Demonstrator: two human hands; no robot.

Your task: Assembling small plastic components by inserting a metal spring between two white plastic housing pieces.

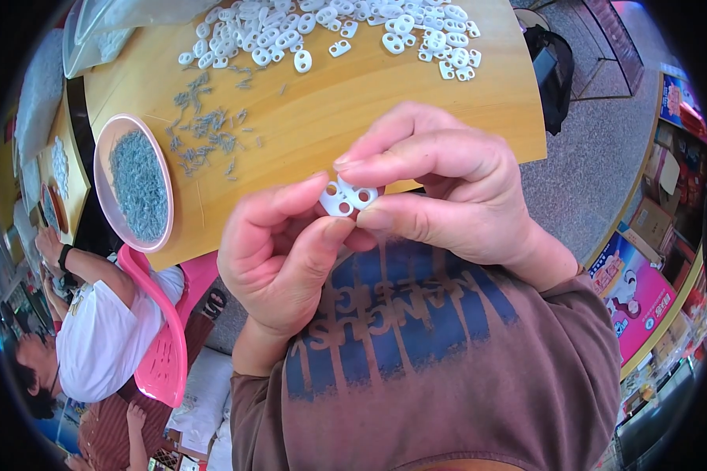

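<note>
Fingers (322,235) of both hands pinch a white two-hole clasp (347,196) just off the table edge (479,161).

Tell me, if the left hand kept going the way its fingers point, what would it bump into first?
Almost at once, the right hand. The left hand points up and right at the small white two-holed plastic piece both hands pinch, with the right hand's fingers just behind it.

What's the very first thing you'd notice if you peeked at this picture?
Two hands in the middle: the left hand and right hand pinch one small white plastic piece with two holes between their fingers. Behind them, on the wooden table, lies a big heap of the same white pieces at the far edge, and a pink-rimmed bowl of tiny grey metal parts sits at the left.
</note>
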